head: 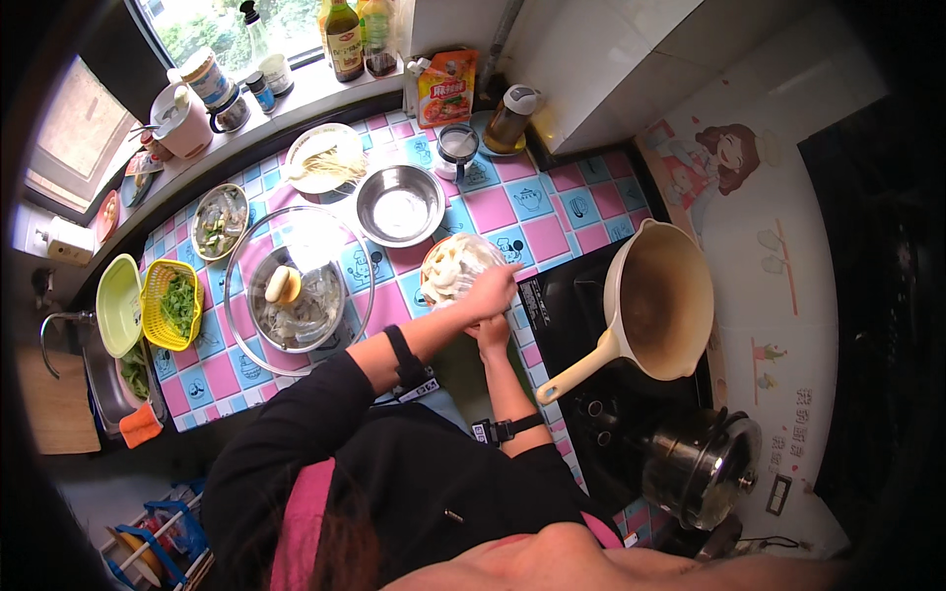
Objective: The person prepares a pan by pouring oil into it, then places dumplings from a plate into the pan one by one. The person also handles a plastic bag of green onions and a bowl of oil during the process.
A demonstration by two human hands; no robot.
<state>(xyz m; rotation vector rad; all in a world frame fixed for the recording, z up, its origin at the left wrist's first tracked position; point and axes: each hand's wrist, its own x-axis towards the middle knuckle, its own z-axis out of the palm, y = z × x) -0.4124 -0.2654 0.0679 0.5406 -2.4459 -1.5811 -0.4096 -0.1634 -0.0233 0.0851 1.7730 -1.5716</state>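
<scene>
An orange-rimmed bowl (pixel 423 275) heaped with pale, thick strips of food (pixel 447 270) stands before me on the checked counter covering. Clear plastic film or a bag seems to lie over its right part. My left hand (pixel 491 292) reaches across the near right side of the bowl, back of the hand up. Just below it, my right hand (pixel 491 334) is raised against it at the counter's edge. The fingers of both hands are largely hidden, so what they grip is unclear. Left of the bowl, a large glass lid (pixel 358 325) covers a bowl of shrimp (pixel 310 292).
An empty steel bowl (pixel 399 205) and a plate of enoki mushrooms (pixel 325 159) stand behind. A deep cream pan (pixel 658 295) sits on the black hob (pixel 569 295), handle toward me. A lidded glass pot (pixel 698 469) is nearer. A yellow basket (pixel 168 329) holds greens beside the sink (pixel 111 399).
</scene>
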